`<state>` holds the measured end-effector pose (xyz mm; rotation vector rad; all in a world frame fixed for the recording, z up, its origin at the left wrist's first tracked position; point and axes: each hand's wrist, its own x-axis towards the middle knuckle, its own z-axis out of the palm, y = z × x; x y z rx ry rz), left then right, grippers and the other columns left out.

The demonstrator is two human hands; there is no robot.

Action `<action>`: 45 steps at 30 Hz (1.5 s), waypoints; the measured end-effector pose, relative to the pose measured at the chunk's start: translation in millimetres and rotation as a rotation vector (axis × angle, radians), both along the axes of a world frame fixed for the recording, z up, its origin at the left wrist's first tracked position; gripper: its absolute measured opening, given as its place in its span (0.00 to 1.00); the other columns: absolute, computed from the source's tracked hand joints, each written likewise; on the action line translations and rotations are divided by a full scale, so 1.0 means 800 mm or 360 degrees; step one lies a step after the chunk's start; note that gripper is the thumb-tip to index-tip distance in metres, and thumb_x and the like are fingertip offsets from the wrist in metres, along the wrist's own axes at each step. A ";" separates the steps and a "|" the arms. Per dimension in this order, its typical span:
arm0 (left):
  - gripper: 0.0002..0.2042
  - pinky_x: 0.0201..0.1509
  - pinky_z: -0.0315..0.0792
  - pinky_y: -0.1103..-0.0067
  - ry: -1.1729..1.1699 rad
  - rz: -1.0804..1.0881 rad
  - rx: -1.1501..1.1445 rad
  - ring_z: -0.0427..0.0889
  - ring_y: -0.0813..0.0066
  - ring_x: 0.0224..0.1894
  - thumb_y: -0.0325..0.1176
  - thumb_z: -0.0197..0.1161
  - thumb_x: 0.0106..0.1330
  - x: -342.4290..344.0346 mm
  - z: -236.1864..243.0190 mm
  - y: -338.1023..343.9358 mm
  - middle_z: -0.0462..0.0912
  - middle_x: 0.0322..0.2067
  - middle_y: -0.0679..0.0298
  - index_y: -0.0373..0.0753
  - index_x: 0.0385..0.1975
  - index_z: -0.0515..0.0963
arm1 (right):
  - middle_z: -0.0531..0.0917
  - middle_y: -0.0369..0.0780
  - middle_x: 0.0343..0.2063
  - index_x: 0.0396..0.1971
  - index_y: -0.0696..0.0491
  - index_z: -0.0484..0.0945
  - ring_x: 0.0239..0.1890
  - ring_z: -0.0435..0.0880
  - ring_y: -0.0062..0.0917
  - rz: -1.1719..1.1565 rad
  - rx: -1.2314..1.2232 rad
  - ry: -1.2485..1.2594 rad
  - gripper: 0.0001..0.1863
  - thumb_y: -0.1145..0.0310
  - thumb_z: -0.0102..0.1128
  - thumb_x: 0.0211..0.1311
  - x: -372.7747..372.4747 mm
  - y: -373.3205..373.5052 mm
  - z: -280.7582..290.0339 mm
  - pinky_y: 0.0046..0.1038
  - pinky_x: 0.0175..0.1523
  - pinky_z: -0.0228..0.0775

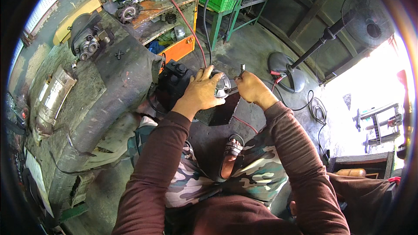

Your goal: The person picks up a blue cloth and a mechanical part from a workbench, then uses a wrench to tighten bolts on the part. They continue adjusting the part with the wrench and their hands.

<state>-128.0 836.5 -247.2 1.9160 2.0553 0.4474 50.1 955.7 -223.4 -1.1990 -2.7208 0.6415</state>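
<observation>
My left hand (200, 90) is spread around a round silver metal motor part (221, 86), with the thumb at its near side and the fingers over its far side. The part rests at the top of a dark box-shaped stand (220, 115). My right hand (252, 88) is closed in a fist around a metal wrench (243, 67). One end of the wrench rises above the fist, while a shaft reaches left to the face of the motor part. My palm hides the middle of the wrench.
A black box-shaped unit (174, 76) stands left of the stand. On the left bench (126, 78) lie a metal cylinder (55, 98) and a motor assembly (89, 45). Cables and red clamps (278, 77) lie near the fan base (296, 80). A person's sleeve (361, 196) shows at right.
</observation>
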 end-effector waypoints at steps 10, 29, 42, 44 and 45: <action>0.24 0.78 0.49 0.37 0.0197 -0.0120 0.0418 0.56 0.46 0.80 0.51 0.73 0.62 0.022 -0.017 0.011 0.66 0.74 0.57 0.46 0.55 0.86 | 0.86 0.63 0.38 0.50 0.68 0.71 0.47 0.87 0.60 -0.0212 0.0088 -0.0037 0.23 0.60 0.55 0.72 -0.007 -0.029 0.009 0.52 0.53 0.79; 0.19 0.77 0.55 0.42 0.0347 -0.0061 0.0542 0.68 0.58 0.74 0.48 0.66 0.68 0.039 -0.038 0.016 0.82 0.60 0.66 0.47 0.53 0.85 | 0.86 0.62 0.44 0.55 0.65 0.79 0.51 0.87 0.54 -0.0522 0.0051 0.1012 0.19 0.70 0.55 0.70 -0.047 -0.041 0.004 0.43 0.58 0.77; 0.48 0.77 0.48 0.35 0.0396 0.0293 0.0159 0.51 0.36 0.80 0.63 0.69 0.60 0.055 -0.011 0.019 0.57 0.77 0.47 0.42 0.77 0.63 | 0.87 0.60 0.38 0.49 0.58 0.81 0.45 0.87 0.58 -0.0537 0.0059 0.1085 0.15 0.65 0.55 0.70 -0.058 -0.045 0.003 0.49 0.51 0.80; 0.47 0.76 0.49 0.35 0.0307 0.0367 0.0054 0.50 0.36 0.80 0.64 0.66 0.62 0.060 -0.003 0.027 0.58 0.77 0.47 0.42 0.77 0.63 | 0.87 0.59 0.36 0.46 0.58 0.81 0.42 0.88 0.58 -0.0575 0.0095 0.1025 0.14 0.63 0.56 0.72 -0.060 -0.046 0.003 0.48 0.48 0.80; 0.45 0.75 0.55 0.38 0.0395 0.0399 0.0055 0.56 0.39 0.78 0.65 0.62 0.65 0.063 -0.002 0.029 0.62 0.74 0.48 0.42 0.76 0.63 | 0.87 0.59 0.35 0.46 0.59 0.81 0.42 0.88 0.58 -0.0573 0.0100 0.1035 0.14 0.63 0.56 0.72 -0.061 -0.047 0.003 0.48 0.47 0.80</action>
